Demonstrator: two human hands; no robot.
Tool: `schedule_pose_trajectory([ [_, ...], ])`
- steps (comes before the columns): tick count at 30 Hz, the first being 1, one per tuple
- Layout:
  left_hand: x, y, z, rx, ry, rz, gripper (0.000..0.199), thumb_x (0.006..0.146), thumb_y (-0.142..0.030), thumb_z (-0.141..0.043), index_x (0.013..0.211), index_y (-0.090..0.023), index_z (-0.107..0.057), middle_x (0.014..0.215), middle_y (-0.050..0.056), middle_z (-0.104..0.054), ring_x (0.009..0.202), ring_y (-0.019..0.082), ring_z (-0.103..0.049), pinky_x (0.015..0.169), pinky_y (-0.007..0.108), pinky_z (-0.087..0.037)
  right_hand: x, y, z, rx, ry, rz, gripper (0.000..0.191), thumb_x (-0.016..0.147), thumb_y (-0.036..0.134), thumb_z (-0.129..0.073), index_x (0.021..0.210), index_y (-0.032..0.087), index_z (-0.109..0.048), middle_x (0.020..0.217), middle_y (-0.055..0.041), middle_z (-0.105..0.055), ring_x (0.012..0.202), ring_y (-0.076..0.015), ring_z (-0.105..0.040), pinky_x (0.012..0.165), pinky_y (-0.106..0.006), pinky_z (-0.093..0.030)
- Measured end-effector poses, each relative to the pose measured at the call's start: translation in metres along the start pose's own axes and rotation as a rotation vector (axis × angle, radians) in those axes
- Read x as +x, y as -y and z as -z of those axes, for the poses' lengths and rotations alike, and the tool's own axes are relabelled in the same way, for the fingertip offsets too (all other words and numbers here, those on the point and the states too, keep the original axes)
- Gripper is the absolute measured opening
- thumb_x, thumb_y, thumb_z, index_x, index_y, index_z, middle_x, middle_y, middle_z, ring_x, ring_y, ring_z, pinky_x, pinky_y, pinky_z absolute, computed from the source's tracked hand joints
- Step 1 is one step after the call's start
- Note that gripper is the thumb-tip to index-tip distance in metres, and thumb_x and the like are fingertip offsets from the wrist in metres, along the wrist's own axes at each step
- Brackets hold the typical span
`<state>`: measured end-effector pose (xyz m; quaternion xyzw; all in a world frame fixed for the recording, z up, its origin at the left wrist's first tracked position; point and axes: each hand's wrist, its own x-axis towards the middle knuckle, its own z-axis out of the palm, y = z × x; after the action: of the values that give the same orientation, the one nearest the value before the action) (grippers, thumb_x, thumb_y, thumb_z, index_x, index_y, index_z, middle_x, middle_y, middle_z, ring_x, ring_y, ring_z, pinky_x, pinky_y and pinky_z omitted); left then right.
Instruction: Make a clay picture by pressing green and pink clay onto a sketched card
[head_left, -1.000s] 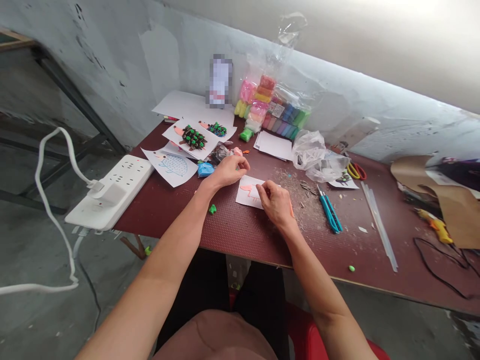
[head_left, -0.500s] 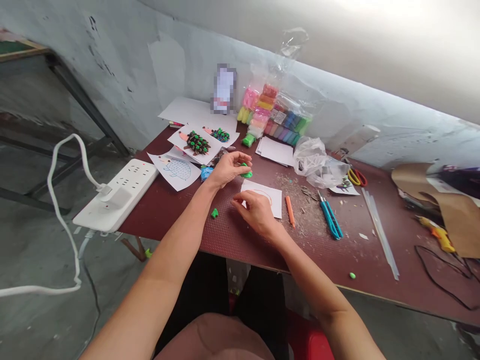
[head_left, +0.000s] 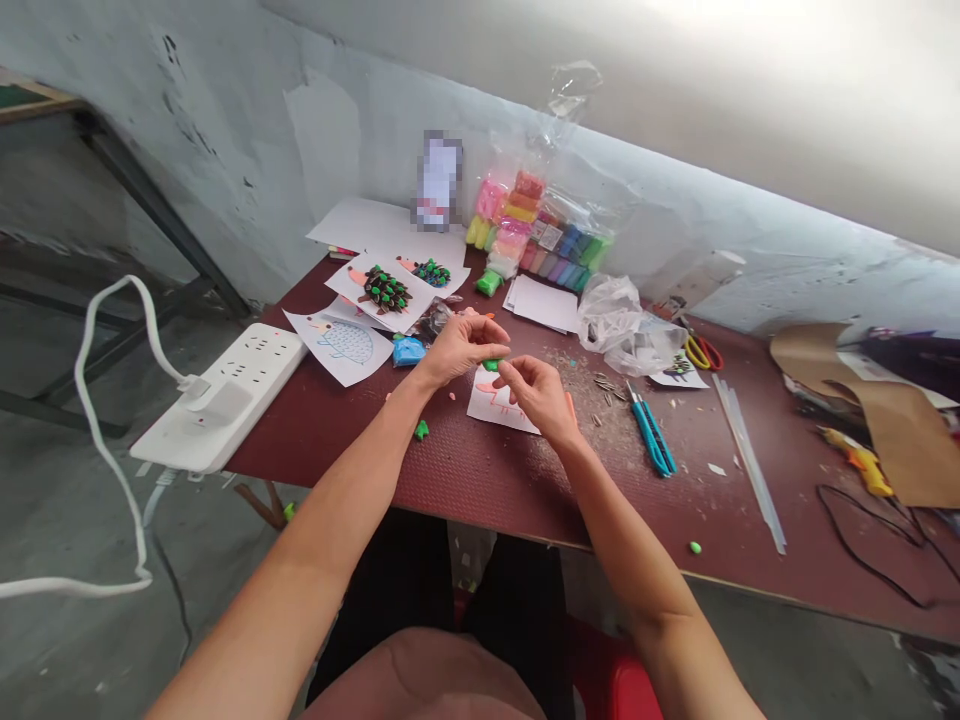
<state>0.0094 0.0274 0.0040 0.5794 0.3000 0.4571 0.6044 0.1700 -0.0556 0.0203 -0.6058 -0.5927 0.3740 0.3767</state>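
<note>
A lump of green modelling clay (head_left: 491, 366) is pinched in the fingers of my left hand (head_left: 459, 350), above the table. My right hand (head_left: 541, 396) meets it from the other side, its thumb and fingertips closed against the clay's edge. Beneath both hands lies a small white card (head_left: 491, 409) with an orange line drawing, partly covered by my right hand. Another green clay piece (head_left: 421, 430) rests on the table to the left of the card. The orange pen (head_left: 570, 404) is mostly hidden behind my right wrist.
Hedgehog pictures (head_left: 386, 290) and a blue clay packet (head_left: 409, 350) lie left. Behind are coloured clay packs (head_left: 555, 240), blank cards (head_left: 541, 303) and a plastic bag (head_left: 611, 315). Rightward are a teal cutter (head_left: 654, 430), scissors (head_left: 703, 352) and a glue gun (head_left: 862, 460). A power strip (head_left: 225, 400) overhangs the left edge.
My right hand has risen from the card to the green clay in my left hand. More of the orange drawing shows now. The whole view has shifted slightly.
</note>
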Motion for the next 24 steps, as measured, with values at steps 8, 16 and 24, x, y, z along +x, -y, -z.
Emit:
schedule_pose_trajectory([
  [8, -0.001, -0.001, -0.001, -0.094, 0.112, 0.126, 0.03, 0.075, -0.036, -0.086, 0.091, -0.013, -0.078, 0.085, 0.006, -0.074, 0.074, 0.014, -0.066, 0.071, 0.028, -0.055, 0.006, -0.002, 0.002, 0.103, -0.06, -0.008, 0.055, 0.073, 0.075, -0.072, 0.075, 0.021, -0.063, 0.068, -0.005, -0.073, 0.052, -0.0117, -0.052, 0.052, -0.026, -0.043],
  [16, 0.001, 0.003, -0.005, -0.096, -0.01, 0.17, 0.019, 0.074, -0.024, -0.085, 0.081, -0.011, -0.072, 0.073, 0.003, -0.07, 0.063, 0.012, -0.064, 0.06, 0.025, -0.055, 0.019, 0.002, 0.005, -0.139, -0.046, 0.04, 0.054, 0.083, 0.073, -0.064, 0.071, 0.021, -0.063, 0.064, -0.0034, -0.071, 0.053, -0.0121, -0.053, 0.053, -0.025, -0.038],
  [24, 0.008, 0.0, 0.004, -0.302, -0.364, 0.132, 0.014, 0.086, -0.022, -0.075, 0.093, -0.014, -0.066, 0.081, 0.001, -0.071, 0.066, 0.01, -0.066, 0.064, 0.024, -0.058, 0.078, 0.009, 0.015, -0.264, -0.002, 0.071, 0.045, 0.084, 0.064, -0.064, 0.078, 0.02, -0.066, 0.065, -0.0009, -0.069, 0.058, -0.0139, -0.055, 0.056, -0.025, -0.037],
])
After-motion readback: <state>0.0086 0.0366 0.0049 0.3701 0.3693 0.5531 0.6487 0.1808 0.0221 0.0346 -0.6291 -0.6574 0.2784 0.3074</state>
